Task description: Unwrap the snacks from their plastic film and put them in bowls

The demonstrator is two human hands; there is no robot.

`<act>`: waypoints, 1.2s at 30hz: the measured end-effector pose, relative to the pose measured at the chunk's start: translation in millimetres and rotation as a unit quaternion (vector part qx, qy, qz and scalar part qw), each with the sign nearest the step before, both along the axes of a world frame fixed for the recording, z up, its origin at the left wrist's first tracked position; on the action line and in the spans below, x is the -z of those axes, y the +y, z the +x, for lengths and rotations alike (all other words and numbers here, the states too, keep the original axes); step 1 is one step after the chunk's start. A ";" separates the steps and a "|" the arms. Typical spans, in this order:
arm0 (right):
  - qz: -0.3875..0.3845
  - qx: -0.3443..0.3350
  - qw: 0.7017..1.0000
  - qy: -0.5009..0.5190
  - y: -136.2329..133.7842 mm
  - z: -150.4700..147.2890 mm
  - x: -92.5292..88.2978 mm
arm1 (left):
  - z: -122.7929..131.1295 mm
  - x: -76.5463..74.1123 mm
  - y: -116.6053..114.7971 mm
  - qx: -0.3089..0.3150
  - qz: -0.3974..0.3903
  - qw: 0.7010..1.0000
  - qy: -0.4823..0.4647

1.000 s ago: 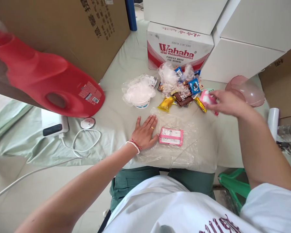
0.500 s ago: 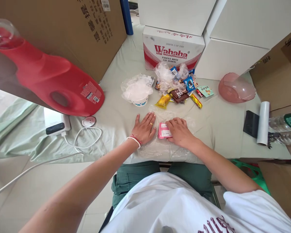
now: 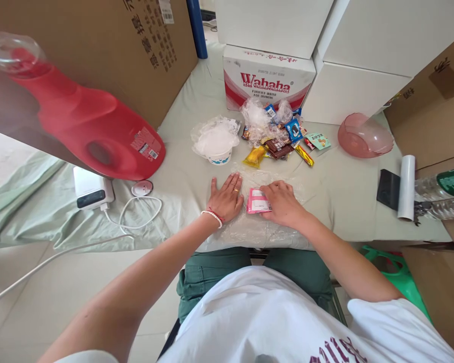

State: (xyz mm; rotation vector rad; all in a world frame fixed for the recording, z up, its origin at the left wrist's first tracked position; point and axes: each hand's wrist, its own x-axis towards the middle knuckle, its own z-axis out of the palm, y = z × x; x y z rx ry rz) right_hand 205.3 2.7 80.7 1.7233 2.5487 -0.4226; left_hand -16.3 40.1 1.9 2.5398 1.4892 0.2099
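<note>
Clear plastic film (image 3: 245, 232) is spread on the cloth-covered table in front of me. My left hand (image 3: 226, 199) lies flat at its left side, fingers stretched out and holding nothing. A small pink packet with a white label (image 3: 258, 201) rests on the film. My right hand (image 3: 283, 204) grips it from the right, its fingers covering the packet's right end. Just beyond my hands are a paper bowl (image 3: 220, 158) topped with crumpled plastic and a pile of wrapped snacks (image 3: 280, 146) with crumpled clear film on top.
A red jug (image 3: 109, 133), a white power bank (image 3: 93, 189) and its cable are on the left. A Wahaha carton (image 3: 268, 83) stands at the back. To the right are a pink clear bowl (image 3: 365, 136), a white roll (image 3: 406, 189), a black item (image 3: 388, 189) and plastic bottles (image 3: 452, 184).
My right hand has shifted slightly right along the pink packet, and more of its label shows. My left hand stays flat. The whole view has moved a little.
</note>
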 end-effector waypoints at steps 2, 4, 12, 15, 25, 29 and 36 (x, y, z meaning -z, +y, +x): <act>-0.016 0.000 1.000 -0.008 0.0 -6.6 7.6 | -0.7 -1.3 1.1 0.000 -0.007 1.000 -0.005; -0.018 0.003 1.000 -0.004 -1.7 -5.3 12.2 | -3.8 -4.5 1.6 -0.001 -0.010 1.000 -0.019; 0.067 -0.060 0.980 0.176 -68.0 51.3 9.8 | -52.1 -12.3 -15.3 0.174 0.015 0.979 -0.105; 0.062 -0.086 0.980 0.171 -98.1 65.3 30.9 | -74.5 -11.5 -25.3 0.225 -0.047 0.967 -0.114; 0.027 -0.026 0.960 0.277 -79.8 73.7 28.5 | -85.9 -19.5 -45.1 0.248 -0.072 0.964 -0.055; -0.017 -0.004 0.964 0.267 -52.6 76.6 5.5 | -69.5 -18.5 -44.1 0.176 -0.039 0.969 -0.169; -0.102 0.114 0.974 0.164 -0.6 91.8 8.3 | -32.0 -13.3 1.9 -0.126 -0.042 0.975 -0.178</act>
